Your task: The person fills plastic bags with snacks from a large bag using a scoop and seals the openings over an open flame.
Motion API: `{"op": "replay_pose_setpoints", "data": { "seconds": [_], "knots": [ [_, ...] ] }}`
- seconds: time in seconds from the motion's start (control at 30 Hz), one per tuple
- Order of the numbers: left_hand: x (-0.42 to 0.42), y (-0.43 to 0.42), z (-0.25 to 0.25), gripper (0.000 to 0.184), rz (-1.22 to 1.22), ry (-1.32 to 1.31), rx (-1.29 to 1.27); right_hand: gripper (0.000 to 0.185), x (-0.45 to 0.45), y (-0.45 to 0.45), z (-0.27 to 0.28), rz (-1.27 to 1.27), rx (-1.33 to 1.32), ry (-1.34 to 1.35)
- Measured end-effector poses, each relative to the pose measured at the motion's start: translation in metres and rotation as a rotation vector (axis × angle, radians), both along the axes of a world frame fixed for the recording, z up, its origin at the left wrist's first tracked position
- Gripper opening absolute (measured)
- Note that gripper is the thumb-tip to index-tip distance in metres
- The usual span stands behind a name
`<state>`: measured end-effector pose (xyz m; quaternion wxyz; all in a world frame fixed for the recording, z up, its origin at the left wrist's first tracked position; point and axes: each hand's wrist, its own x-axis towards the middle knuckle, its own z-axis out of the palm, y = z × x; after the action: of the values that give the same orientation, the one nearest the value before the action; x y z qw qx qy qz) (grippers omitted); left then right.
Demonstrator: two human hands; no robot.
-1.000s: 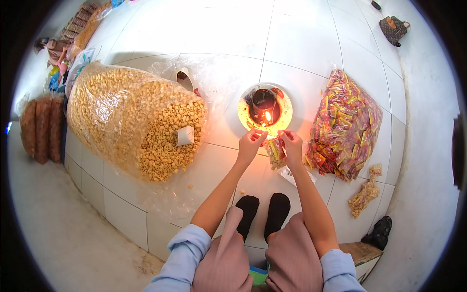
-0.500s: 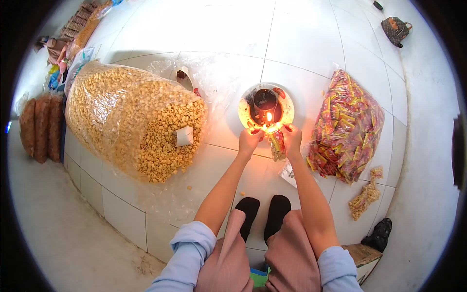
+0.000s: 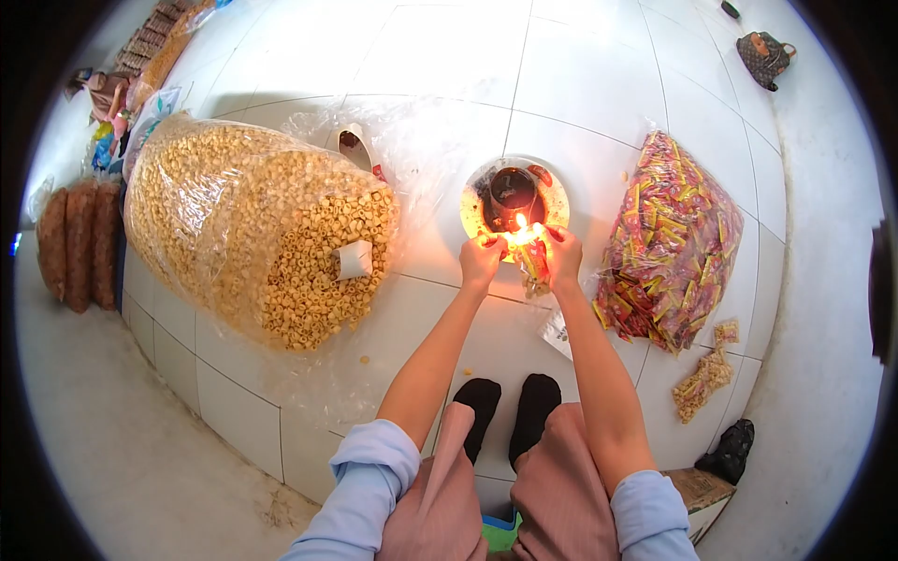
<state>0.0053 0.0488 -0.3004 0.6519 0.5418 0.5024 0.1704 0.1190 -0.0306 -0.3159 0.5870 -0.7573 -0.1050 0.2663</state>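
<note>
Between my two hands hangs a small plastic snack packet (image 3: pixel 534 269) with a red and yellow sachet in it. My left hand (image 3: pixel 482 258) pinches one side of its top edge, and my right hand (image 3: pixel 563 256) pinches the other. That top edge is at a bright flame (image 3: pixel 522 225), and the glare hides its exact outline. Just beyond my fingers, a dark round burner (image 3: pixel 514 190) stands on a stained, pale plate (image 3: pixel 472 187).
Left lies a large clear bag of ring-shaped snacks (image 3: pixel 215 224) with a white scoop-like piece (image 3: pixel 354 260) on them. Right lies a bag of red and yellow sachets (image 3: pixel 669 243), with filled snack packets (image 3: pixel 703 381) nearer me. A person (image 3: pixel 110 101) is at the far left.
The packet's top edge has come slightly up and closer to the flame, and the glow there is brighter. Both hands keep their pinch, shifted slightly.
</note>
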Motion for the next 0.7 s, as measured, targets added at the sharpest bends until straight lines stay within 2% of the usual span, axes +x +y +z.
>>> {"op": "replay_pose_setpoints", "data": {
  "seconds": [0.37,0.43,0.5,0.57,0.63,0.7],
  "knots": [
    [-0.007,0.003,-0.008,0.017,0.125,-0.135,-0.03,0.018,-0.008,0.008,-0.007,-0.013,-0.081,-0.073],
    [-0.011,0.001,-0.005,0.017,0.135,-0.126,-0.039,0.018,-0.015,0.007,0.004,-0.006,-0.112,-0.073],
    [-0.018,-0.004,-0.001,0.018,0.143,-0.118,-0.045,0.01,-0.026,0.003,0.015,-0.015,-0.117,-0.034],
    [-0.028,-0.012,0.004,0.019,0.12,-0.108,-0.073,0.01,-0.034,-0.006,0.019,0.004,-0.064,0.025],
    [-0.038,-0.017,0.003,0.019,0.085,-0.117,-0.072,0.01,-0.04,-0.014,0.023,0.036,0.041,0.304],
    [-0.042,-0.024,0.005,0.019,0.11,-0.147,-0.096,0.011,-0.042,-0.019,0.016,0.078,0.084,0.274]
  ]
}}
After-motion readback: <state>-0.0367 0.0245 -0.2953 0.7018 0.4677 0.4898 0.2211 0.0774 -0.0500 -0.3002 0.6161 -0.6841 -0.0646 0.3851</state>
